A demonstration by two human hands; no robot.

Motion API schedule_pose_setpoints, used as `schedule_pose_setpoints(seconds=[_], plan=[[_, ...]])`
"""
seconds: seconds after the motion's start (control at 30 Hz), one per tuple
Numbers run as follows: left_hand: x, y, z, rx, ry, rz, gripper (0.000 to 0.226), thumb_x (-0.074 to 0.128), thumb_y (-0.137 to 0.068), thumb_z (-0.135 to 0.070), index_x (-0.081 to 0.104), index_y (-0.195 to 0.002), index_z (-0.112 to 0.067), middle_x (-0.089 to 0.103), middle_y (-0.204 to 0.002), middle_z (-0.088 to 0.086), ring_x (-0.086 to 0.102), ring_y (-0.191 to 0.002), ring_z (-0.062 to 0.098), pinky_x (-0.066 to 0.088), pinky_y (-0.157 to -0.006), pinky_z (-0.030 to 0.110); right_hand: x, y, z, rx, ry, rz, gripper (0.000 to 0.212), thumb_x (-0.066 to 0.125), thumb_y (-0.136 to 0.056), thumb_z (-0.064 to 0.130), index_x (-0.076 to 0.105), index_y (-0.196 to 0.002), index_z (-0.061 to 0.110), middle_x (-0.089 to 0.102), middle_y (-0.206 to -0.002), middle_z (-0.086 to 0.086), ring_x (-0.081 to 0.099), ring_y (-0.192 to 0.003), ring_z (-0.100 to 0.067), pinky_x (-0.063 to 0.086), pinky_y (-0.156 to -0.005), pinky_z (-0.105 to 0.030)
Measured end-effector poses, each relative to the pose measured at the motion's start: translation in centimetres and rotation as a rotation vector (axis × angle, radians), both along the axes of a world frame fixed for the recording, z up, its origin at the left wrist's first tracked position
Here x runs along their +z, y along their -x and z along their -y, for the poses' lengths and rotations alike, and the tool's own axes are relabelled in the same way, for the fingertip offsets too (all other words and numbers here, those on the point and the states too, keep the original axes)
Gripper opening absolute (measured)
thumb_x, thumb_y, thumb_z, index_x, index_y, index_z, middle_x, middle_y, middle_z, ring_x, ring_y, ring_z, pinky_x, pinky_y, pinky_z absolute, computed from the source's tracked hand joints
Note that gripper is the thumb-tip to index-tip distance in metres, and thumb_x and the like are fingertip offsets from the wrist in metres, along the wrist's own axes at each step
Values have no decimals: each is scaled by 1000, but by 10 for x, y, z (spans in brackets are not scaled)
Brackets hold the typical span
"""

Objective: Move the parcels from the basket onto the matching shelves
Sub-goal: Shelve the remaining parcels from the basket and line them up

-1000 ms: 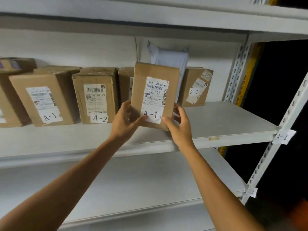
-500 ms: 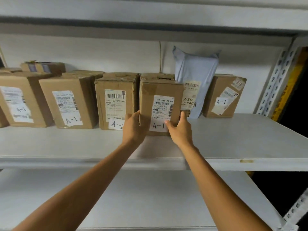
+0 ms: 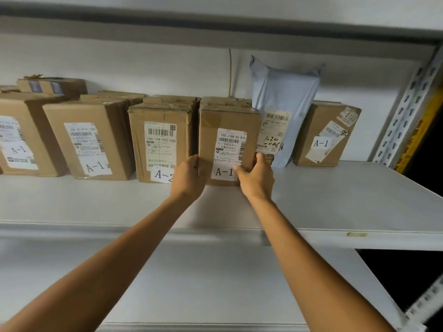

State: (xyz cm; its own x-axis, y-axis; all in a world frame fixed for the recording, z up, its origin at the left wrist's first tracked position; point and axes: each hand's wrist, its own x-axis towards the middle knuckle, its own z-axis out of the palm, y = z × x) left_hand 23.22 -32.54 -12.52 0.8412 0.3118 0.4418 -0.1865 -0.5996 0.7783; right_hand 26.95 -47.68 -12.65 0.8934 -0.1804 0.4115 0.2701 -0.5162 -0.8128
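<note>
Shelf (image 3: 335, 200): parcel (image 3: 229, 121) between left hand (image 3: 189, 178), right hand (image 3: 257, 179)

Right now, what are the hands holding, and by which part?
The A-1 box on the shelf: left hand grips its lower left edge, right hand its lower right edge.

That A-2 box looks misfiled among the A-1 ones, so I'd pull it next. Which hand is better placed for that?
Probably the left hand: it grips the held A-1 box at the edge beside the A-2 box. The right hand is on the far side, by the grey mailer.
</note>
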Motion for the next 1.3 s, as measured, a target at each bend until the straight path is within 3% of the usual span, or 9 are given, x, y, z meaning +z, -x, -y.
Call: schedule_pose_setpoints(seconds=[0.03,0.13,0.3,0.43,0.57,0.73,0.9,1.1,1.3], plan=[[-1,5,1,-33,11,-16,24,50,-89,-9,59,-110,-6,66,-102,4,65,-91,26,56,-75,37,2,3,2,-8,-35,25,41,70,-83,25,52,-119,17,59,-116,-2,60,-97,-19,51,-88,-37],[-4,23,4,-77,72,-16,44,53,-88,-7,47,-131,-13,56,-112,-3,59,-97,16,45,-63,12,4,18,9,54,-113,114,46,69,-83,22,51,-125,15,53,-102,4,56,-91,-13,52,-84,-35],[1,48,11,-134,-91,-78,39,53,-91,-10,52,-130,-16,54,-133,6,54,-118,24,40,-82,24,1,37,29,233,-13,14,45,63,-91,30,51,-133,18,57,-133,-2,54,-118,-16,43,-91,-23],[10,60,24,-195,-333,-101,33,55,-90,-11,59,-123,-18,56,-133,5,52,-120,23,36,-91,22,-2,58,54,223,207,53,44,62,-91,36,56,-131,19,57,-134,-1,53,-115,-11,37,-84,-13],[22,61,48,-333,-449,-130,37,57,-90,-14,55,-127,-21,50,-139,6,47,-125,26,37,-101,35,-1,87,92,111,318,21,50,61,-91,41,55,-133,15,57,-135,-5,50,-125,-22,41,-99,-27],[37,60,89,-560,-640,-152,47,60,-91,-24,46,-136,-26,43,-144,8,42,-129,28,32,-104,32,-2,142,144,-70,373,-100,59,59,-91,47,48,-139,14,50,-142,-7,43,-132,-27,37,-108,-38],[20,87,138,-863,-766,-97,51,56,-92,-26,39,-141,-26,40,-147,4,39,-132,24,30,-110,34,-20,220,176,-247,273,-231,64,59,-90,49,42,-143,16,46,-144,-9,43,-132,-28,36,-103,-31],[-17,146,201,-1176,-921,-185,67,52,-95,-36,16,-150,-30,18,-157,1,24,-142,22,24,-116,40,-53,327,208,-450,253,-477,79,55,-86,62,25,-152,29,25,-157,-7,25,-144,-31,28,-116,-46],[-53,226,259,-1396,-938,-141,70,54,-94,-36,14,-151,-33,19,-158,1,22,-143,25,26,-114,44,-90,443,236,-625,248,-628,83,51,-85,69,22,-152,30,24,-158,-4,23,-145,-28,27,-116,-45]])
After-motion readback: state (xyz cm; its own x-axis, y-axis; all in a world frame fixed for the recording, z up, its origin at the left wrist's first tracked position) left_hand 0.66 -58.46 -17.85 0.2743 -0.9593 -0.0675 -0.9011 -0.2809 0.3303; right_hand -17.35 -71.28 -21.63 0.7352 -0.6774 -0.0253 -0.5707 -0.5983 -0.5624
